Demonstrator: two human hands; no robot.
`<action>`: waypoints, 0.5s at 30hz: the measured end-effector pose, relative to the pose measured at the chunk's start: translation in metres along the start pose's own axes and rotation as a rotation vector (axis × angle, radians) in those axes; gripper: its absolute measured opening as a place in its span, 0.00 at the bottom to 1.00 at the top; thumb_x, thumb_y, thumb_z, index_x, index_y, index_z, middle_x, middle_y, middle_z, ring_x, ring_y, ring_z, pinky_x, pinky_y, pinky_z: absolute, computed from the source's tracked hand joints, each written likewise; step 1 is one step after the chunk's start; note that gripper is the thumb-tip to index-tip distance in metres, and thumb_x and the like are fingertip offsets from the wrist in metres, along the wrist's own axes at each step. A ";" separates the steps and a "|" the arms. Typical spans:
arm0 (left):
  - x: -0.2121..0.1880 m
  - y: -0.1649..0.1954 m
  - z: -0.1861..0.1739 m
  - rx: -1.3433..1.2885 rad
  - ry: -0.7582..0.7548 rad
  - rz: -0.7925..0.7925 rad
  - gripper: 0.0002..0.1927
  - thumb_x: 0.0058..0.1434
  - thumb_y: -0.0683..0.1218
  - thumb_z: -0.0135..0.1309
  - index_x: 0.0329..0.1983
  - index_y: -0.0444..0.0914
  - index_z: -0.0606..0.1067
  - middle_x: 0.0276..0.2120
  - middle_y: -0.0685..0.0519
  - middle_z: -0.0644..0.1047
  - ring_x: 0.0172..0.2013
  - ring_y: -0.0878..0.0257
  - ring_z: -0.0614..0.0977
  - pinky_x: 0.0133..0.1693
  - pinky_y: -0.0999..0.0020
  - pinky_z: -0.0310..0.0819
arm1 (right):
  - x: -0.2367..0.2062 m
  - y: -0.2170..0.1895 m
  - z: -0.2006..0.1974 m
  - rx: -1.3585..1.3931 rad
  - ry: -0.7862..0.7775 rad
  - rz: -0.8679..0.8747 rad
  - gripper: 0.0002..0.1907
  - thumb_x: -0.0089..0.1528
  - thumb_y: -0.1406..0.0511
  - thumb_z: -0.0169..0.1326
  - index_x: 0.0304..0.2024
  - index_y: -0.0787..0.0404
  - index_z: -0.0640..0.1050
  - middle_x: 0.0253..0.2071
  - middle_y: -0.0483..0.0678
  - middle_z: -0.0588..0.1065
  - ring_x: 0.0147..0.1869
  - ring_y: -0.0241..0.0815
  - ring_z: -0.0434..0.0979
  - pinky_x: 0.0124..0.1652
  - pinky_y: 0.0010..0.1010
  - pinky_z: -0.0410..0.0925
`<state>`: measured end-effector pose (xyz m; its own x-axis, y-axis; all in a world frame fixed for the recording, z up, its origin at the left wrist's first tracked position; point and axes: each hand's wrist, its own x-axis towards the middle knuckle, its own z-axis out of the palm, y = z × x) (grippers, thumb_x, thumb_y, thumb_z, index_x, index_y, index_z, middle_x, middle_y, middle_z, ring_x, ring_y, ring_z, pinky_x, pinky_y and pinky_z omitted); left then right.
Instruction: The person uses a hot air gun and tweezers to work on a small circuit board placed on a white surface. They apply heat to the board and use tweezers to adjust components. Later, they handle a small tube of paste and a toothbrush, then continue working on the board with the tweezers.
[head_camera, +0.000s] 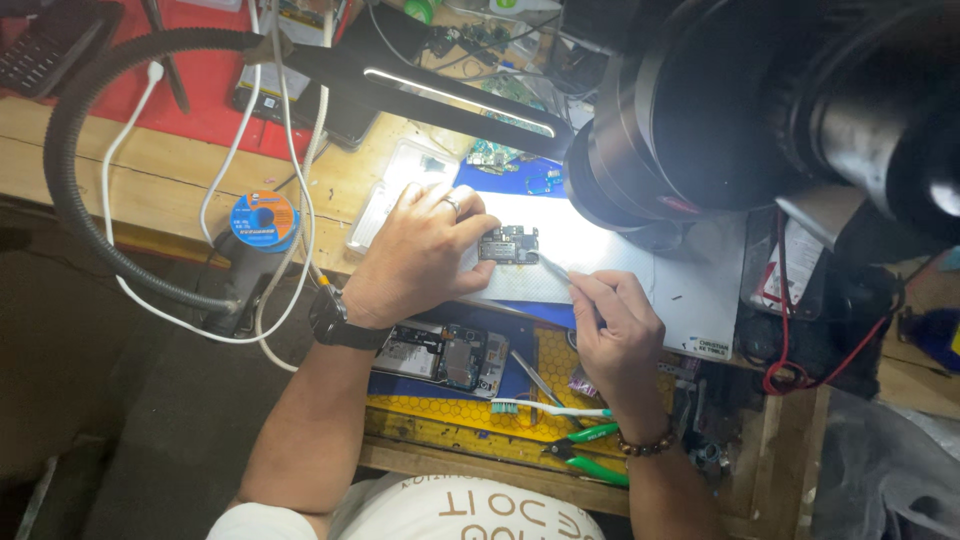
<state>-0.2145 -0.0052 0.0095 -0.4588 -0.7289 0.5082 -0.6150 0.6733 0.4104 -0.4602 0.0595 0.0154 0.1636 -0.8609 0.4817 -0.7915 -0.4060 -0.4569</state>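
Both hands meet at the board (509, 244), which lies on the lit white mat under the lamp. Your left hand (420, 250) pinches its edge to steady it; your right hand (615, 325) grips tweezers (556, 268), tip touching the board.

The left hand (415, 255), with a black wristwatch (330, 318), presses a small dark circuit board (509, 244) onto the white lit mat (620, 250). The right hand (615, 330) holds thin metal tweezers (556, 268), whose tip touches the board's edge. A white toothbrush (550, 408) lies on the wooden counter (150, 180).
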 end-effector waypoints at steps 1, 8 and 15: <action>0.000 -0.001 0.000 0.004 0.002 -0.001 0.18 0.52 0.50 0.64 0.44 0.40 0.78 0.40 0.52 0.74 0.46 0.54 0.75 0.50 0.56 0.65 | -0.001 0.000 0.000 0.002 0.007 0.001 0.08 0.62 0.73 0.61 0.44 0.64 0.82 0.39 0.49 0.77 0.34 0.38 0.78 0.31 0.28 0.70; 0.000 -0.002 0.001 0.005 0.007 -0.004 0.18 0.52 0.50 0.64 0.44 0.39 0.78 0.41 0.52 0.74 0.46 0.54 0.76 0.51 0.56 0.66 | 0.001 -0.001 0.003 -0.007 0.015 0.019 0.08 0.62 0.73 0.61 0.44 0.64 0.82 0.38 0.49 0.77 0.33 0.37 0.78 0.30 0.27 0.69; 0.000 -0.002 0.000 0.001 0.003 -0.008 0.18 0.52 0.50 0.64 0.44 0.39 0.78 0.41 0.52 0.74 0.46 0.54 0.76 0.50 0.56 0.66 | 0.000 -0.001 0.003 -0.002 0.019 0.000 0.08 0.62 0.73 0.61 0.45 0.63 0.82 0.38 0.48 0.77 0.33 0.37 0.77 0.30 0.28 0.69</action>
<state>-0.2140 -0.0066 0.0088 -0.4519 -0.7339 0.5071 -0.6192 0.6673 0.4138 -0.4578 0.0584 0.0134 0.1522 -0.8553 0.4954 -0.7924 -0.4051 -0.4560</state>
